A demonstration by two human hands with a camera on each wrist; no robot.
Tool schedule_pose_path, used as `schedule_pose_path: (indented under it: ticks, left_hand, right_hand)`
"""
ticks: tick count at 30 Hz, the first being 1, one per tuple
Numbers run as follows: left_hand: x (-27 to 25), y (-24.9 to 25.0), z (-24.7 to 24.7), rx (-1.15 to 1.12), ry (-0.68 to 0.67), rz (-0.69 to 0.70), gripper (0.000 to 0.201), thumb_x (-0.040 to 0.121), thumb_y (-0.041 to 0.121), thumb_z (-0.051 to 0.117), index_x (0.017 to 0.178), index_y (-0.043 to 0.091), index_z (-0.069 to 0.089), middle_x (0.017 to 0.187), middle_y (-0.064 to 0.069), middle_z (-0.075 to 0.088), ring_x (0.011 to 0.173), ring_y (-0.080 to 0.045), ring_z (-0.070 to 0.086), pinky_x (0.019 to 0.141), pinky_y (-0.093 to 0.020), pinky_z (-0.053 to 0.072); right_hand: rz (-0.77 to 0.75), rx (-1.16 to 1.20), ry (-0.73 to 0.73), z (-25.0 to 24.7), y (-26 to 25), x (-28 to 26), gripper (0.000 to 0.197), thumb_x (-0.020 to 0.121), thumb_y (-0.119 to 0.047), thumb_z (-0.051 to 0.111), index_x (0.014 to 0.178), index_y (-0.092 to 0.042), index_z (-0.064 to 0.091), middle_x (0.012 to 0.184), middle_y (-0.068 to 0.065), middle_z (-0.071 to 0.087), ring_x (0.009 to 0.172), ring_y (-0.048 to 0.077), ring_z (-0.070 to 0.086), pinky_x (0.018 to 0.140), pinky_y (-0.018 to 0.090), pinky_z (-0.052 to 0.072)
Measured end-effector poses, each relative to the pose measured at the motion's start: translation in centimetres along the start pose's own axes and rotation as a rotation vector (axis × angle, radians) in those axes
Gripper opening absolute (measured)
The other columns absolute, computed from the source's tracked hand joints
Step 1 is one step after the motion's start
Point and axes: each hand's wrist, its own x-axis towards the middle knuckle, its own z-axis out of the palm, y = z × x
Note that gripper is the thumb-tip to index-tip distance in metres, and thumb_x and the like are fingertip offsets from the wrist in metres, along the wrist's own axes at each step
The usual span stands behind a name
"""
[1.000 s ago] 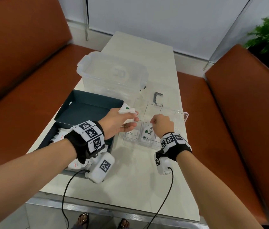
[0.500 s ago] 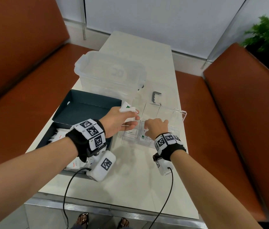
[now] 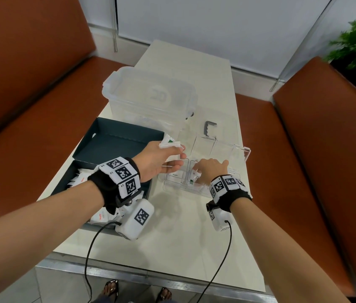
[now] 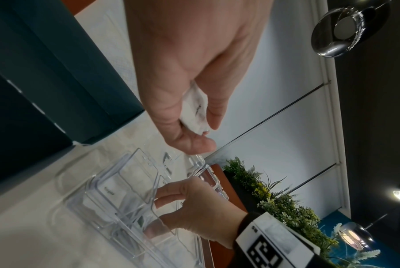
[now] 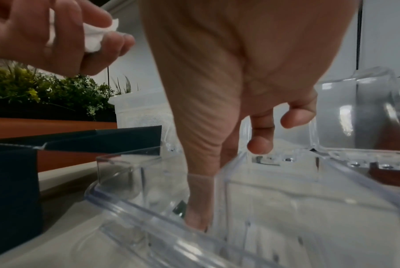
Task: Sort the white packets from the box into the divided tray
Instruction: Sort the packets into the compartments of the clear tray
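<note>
In the tray (image 5: 148, 234), right hand's thumb (image 5: 196, 199)

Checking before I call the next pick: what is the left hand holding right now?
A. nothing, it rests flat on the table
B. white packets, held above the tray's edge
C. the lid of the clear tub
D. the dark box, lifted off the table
B: the left hand has its fingers curled round white packets beside the tray; the box sits on the table.

"Sugar" label (image 3: 174, 174) on the divided tray (image 3: 241, 153); box packets (image 3: 101, 216) perhaps read "Salt".
</note>
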Motion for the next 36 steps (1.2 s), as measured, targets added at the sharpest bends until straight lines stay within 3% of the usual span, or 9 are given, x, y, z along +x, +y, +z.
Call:
schedule_pose_path:
  ticks: [3, 7, 10, 12, 16, 20, 26, 30, 36]
  left_hand:
    - [0.1, 0.1, 0.2, -0.032, 0.011, -0.041, 0.035, 0.094, 0.029, 0.062, 0.118, 0.004, 0.063, 0.103, -0.015, 0.072, 0.074, -0.018, 0.067, 0.066, -0.026, 0.06]
    - [0.2, 0.3, 0.5, -0.09, -0.022, -0.095, 0.048, 0.095, 0.047, 0.052, 0.115, 0.004, 0.059, 0.107, -0.02, 0.071, 0.088, -0.024, 0.07, 0.075, -0.032, 0.06]
    - [0.3, 0.3, 0.7, -0.176, -0.065, -0.119, 0.048, 0.098, 0.048, 0.046, 0.121, 0.006, 0.054, 0.11, -0.022, 0.07, 0.095, -0.03, 0.071, 0.073, -0.035, 0.061]
    - [0.2, 0.3, 1.1, -0.245, -0.104, -0.134, 0.045, 0.1, 0.044, 0.045, 0.126, 0.007, 0.051, 0.111, -0.021, 0.069, 0.094, -0.032, 0.071, 0.073, -0.038, 0.061]
    - [0.1, 0.4, 2.1, -0.238, -0.213, -0.146, 0.037, 0.102, 0.03, 0.044, 0.125, 0.003, 0.053, 0.107, -0.018, 0.071, 0.09, -0.031, 0.071, 0.078, -0.04, 0.06]
    - [0.3, 0.5, 3.1, -0.071, -0.263, -0.137, 0.029, 0.101, 0.019, 0.047, 0.124, 0.002, 0.053, 0.112, -0.022, 0.069, 0.098, -0.033, 0.07, 0.08, -0.04, 0.059]
    - [1.1, 0.4, 4.5, 0.151, -0.144, 0.045, 0.03, 0.093, 0.015, 0.063, 0.119, 0.0, 0.06, 0.092, -0.015, 0.075, 0.072, -0.017, 0.072, 0.057, -0.019, 0.055]
    - [1.9, 0.8, 5.3, 0.002, -0.067, 0.098, 0.03, 0.09, 0.01, 0.066, 0.116, -0.004, 0.061, 0.089, -0.016, 0.073, 0.069, -0.019, 0.072, 0.059, -0.02, 0.057]
    - [2.3, 1.0, 4.9, 0.01, 0.008, 0.094, 0.033, 0.094, 0.023, 0.061, 0.116, -0.002, 0.06, 0.098, -0.019, 0.072, 0.068, -0.019, 0.071, 0.058, -0.021, 0.057]
  right_hand:
    - [-0.012, 0.057, 0.041, -1.1, 0.2, -0.7, 0.046, 0.082, -0.032, 0.071, 0.125, -0.031, 0.056, 0.118, -0.008, 0.063, 0.115, 0.018, 0.055, 0.1, 0.045, 0.026]
    - [-0.036, 0.359, 0.389, -3.3, 0.2, -2.7, 0.023, 0.092, -0.026, 0.057, 0.113, -0.028, 0.065, 0.101, -0.01, 0.069, 0.098, 0.015, 0.061, 0.092, 0.037, 0.037]
    - [-0.135, 0.795, 0.571, -4.7, -0.7, -4.7, 0.019, 0.09, -0.028, 0.061, 0.107, -0.027, 0.068, 0.078, -0.012, 0.065, 0.067, -0.003, 0.056, 0.071, 0.014, 0.042]
    - [-0.193, 0.869, 0.532, -5.2, -1.4, -5.7, 0.025, 0.086, -0.033, 0.067, 0.11, -0.03, 0.067, 0.075, -0.011, 0.061, 0.064, -0.005, 0.053, 0.061, 0.004, 0.036]
    - [-0.168, 0.882, 0.485, -5.6, -1.3, -6.0, 0.016, 0.08, -0.029, 0.073, 0.094, -0.023, 0.068, 0.088, -0.002, 0.061, 0.069, -0.001, 0.05, 0.062, 0.013, 0.037]
    - [-0.127, 0.968, 0.467, -6.5, 0.7, -6.1, 0.009, 0.083, -0.023, 0.071, 0.077, -0.02, 0.065, 0.079, -0.009, 0.065, 0.069, 0.002, 0.057, 0.064, 0.015, 0.042]
    - [-0.056, 1.028, 0.44, -7.5, 3.2, -6.5, 0.009, 0.089, -0.024, 0.065, 0.092, -0.016, 0.063, 0.086, 0.0, 0.069, 0.074, 0.012, 0.066, 0.068, 0.027, 0.052]
    - [-0.042, 1.307, 0.305, -7.4, 3.8, -6.9, 0.02, 0.088, -0.015, 0.068, 0.104, -0.01, 0.059, 0.082, 0.008, 0.072, 0.065, 0.013, 0.07, 0.063, 0.027, 0.056]
    - [0.002, 1.53, 0.376, -7.3, 4.2, -5.7, 0.008, 0.09, -0.006, 0.063, 0.098, -0.005, 0.065, 0.078, 0.009, 0.068, 0.067, 0.015, 0.066, 0.063, 0.026, 0.055]
